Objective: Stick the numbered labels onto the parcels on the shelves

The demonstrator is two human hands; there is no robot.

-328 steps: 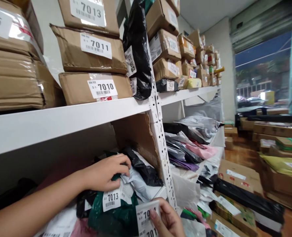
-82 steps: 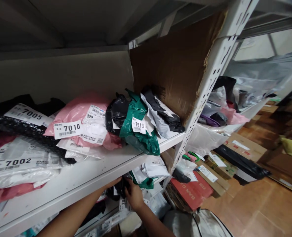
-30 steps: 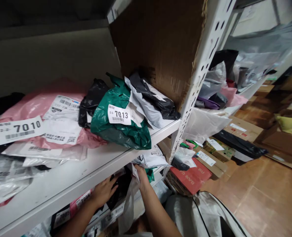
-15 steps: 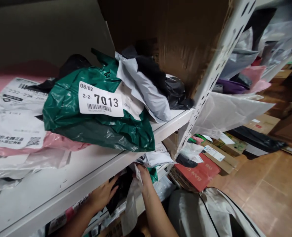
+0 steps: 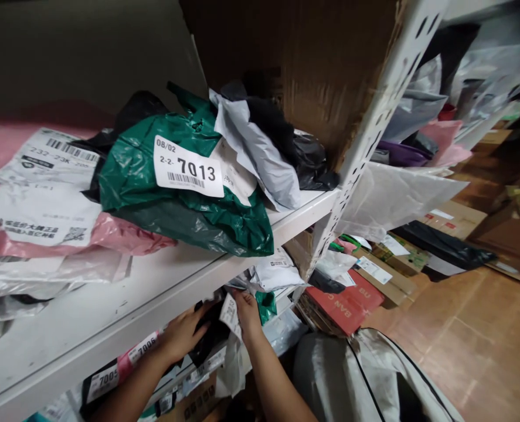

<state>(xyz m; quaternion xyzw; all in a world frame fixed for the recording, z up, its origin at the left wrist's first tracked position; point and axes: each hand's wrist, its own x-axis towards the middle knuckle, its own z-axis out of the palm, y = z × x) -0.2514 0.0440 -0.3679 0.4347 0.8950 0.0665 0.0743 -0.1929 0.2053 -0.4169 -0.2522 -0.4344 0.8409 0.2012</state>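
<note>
Under the edge of the white upper shelf (image 5: 123,316), my left hand (image 5: 183,335) grips a black plastic parcel (image 5: 204,343); its fingertips are partly lost in shadow. My right hand (image 5: 247,313) is closed at the upper end of a white printed label (image 5: 230,313), beside that parcel. From the label a pale, whitish strip (image 5: 232,366) hangs down; whether the two are joined I cannot tell. A green parcel (image 5: 266,306) and a white parcel (image 5: 277,271) lie just beyond my right hand on the lower shelf.
Above my hands, a green parcel labelled 7013 (image 5: 184,217) overhangs the shelf edge beside a pink parcel (image 5: 128,234). A perforated white post (image 5: 343,187) stands to the right. A red box (image 5: 347,302) and a large whitish bag (image 5: 330,375) are on the floor side.
My view has shifted slightly. My right hand has turned the label so its printed face shows more, and the hanging strip has swung. My left hand stays at the black parcel.
</note>
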